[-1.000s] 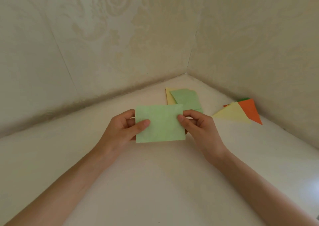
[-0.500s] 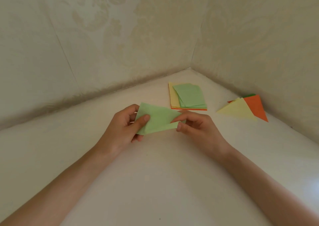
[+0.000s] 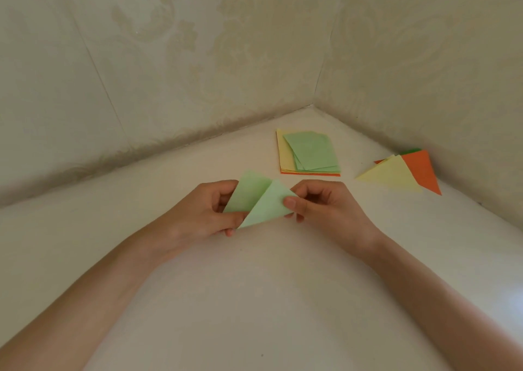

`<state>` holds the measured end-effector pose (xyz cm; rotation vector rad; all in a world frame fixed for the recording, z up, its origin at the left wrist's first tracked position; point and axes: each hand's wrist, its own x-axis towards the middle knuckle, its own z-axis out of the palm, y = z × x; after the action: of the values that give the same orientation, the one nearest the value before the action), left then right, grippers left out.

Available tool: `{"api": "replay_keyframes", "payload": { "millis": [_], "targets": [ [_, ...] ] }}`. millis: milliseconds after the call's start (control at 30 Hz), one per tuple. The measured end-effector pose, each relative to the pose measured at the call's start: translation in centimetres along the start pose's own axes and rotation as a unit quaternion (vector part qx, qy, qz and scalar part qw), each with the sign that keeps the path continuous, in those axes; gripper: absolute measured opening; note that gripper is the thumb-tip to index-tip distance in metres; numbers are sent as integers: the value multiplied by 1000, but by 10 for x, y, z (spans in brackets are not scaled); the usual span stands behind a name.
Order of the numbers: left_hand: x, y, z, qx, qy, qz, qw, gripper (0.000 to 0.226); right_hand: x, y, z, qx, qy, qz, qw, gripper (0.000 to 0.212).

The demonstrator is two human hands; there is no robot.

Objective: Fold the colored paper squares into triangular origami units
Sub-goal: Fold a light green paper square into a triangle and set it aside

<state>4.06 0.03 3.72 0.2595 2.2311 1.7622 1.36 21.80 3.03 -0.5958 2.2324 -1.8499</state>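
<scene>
A light green paper square (image 3: 260, 201) is held just above the white table (image 3: 254, 300), bent diagonally so that one half lies over the other. My left hand (image 3: 203, 215) grips its left edge and lower corner. My right hand (image 3: 322, 203) pinches its right corner between thumb and fingers. Behind them lies a stack of flat paper squares (image 3: 310, 154), green on top of yellow and orange. At the right, against the wall, lie folded triangles: a yellow one (image 3: 392, 175) over an orange one (image 3: 423, 169), with a bit of dark green behind.
Patterned beige walls (image 3: 198, 73) meet in a corner just behind the stack and close off the table at the back and right. The white table surface stretches toward me between my forearms.
The green sheet was flat and facing me one second ago. It has since been lowered and bent over along a diagonal, with my right hand bringing its corner across. The view tilted down slightly.
</scene>
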Motion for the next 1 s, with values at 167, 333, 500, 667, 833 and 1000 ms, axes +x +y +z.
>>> {"api": "replay_keyframes", "payload": {
  "millis": [167, 333, 500, 667, 833, 1000],
  "targets": [
    [-2, -2, -1, -49, -19, -11, 999, 36, -2, 1, 9, -1, -10, 36, 999, 13],
    [-2, 2, 17, -83, 57, -16, 995, 25, -4, 0, 12, -38, -16, 33, 999, 14],
    [0, 1, 24, -107, 114, 5, 988, 16, -5, 0, 15, -51, -15, 23, 998, 14],
    [0, 2, 25, -130, 127, 34, 983, 18, -6, -2, 16, -55, 1, 10, 998, 17],
    [-1, 3, 25, -115, 128, 75, 982, 19, -6, -4, 18, -58, 18, 15, 998, 17],
    [-1, 1, 26, -103, 140, 92, 980, 14, -4, -6, 19, 7, 59, 15, 998, 14]
  ]
}}
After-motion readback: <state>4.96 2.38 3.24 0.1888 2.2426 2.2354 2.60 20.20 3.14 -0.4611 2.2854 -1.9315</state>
